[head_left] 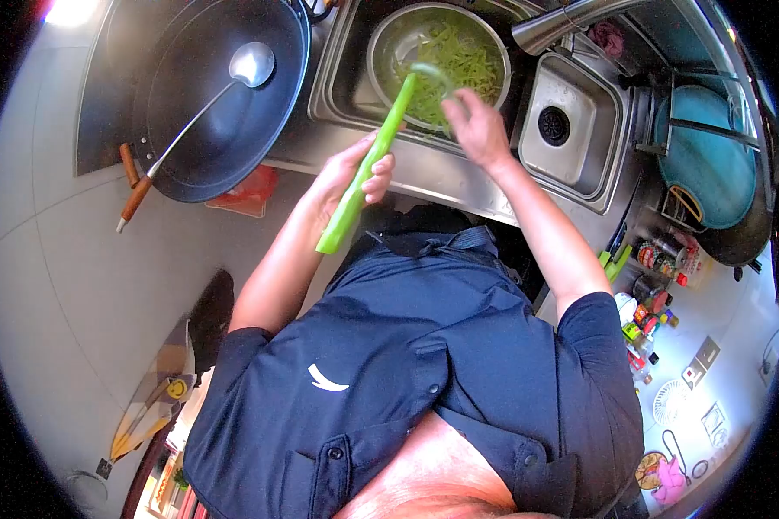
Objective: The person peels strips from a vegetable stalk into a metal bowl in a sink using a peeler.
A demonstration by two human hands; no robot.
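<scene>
A long, pale green peeled stalk point(349, 208) slants up from near my waist toward the sink. My left hand point(348, 177) is wrapped round its middle. Close to the stalk's upper end, my right hand point(478, 128) is closed on a small tool point(433, 76), blurred, whose curved end is near the tip; its exact kind cannot be made out. Below both is a round metal bowl point(376, 54) in the large sink basin, with many thin green strips point(459, 65) in it.
A large dark wok point(190, 112) with a metal ladle point(252, 65) lies at the left. Right of the bowl are a faucet point(541, 33) and a small sink basin point(580, 147). Farther right stand a blue-green round item point(710, 164) and several bottles and jars point(658, 259).
</scene>
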